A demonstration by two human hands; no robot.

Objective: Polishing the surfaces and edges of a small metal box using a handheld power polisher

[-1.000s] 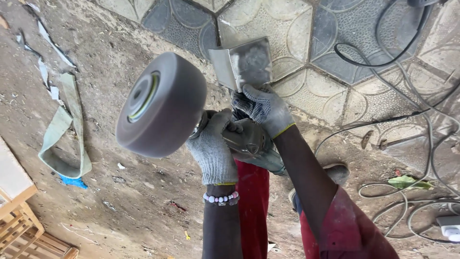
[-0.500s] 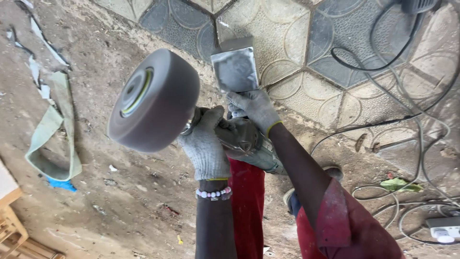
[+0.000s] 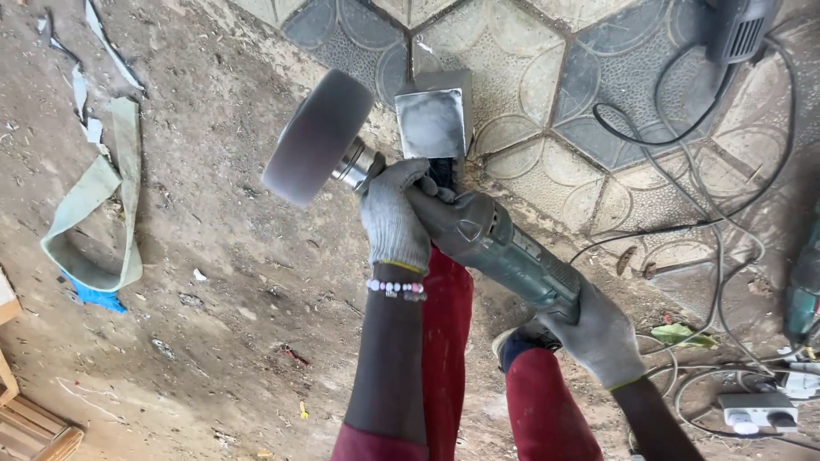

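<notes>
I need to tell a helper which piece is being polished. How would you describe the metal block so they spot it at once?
Start at the patterned hexagon-tile floor. Near its edge with the bare dirt, beside the grey buffing wheel, the left hand touches a square metal block. It is the only flat, shiny silver face there.

We see the wheel point(image 3: 318, 137) left of the plate point(image 3: 433, 121), both at the grinder's point(image 3: 495, 248) front. A strap point(image 3: 94, 213) lies far left on the ground point(image 3: 213, 282); cables point(image 3: 683, 111) and a socket strip point(image 3: 756, 410) lie right.

Dirt floor point(image 3: 213, 282) bears a green strap point(image 3: 90, 213), black cables point(image 3: 709, 239)
</notes>
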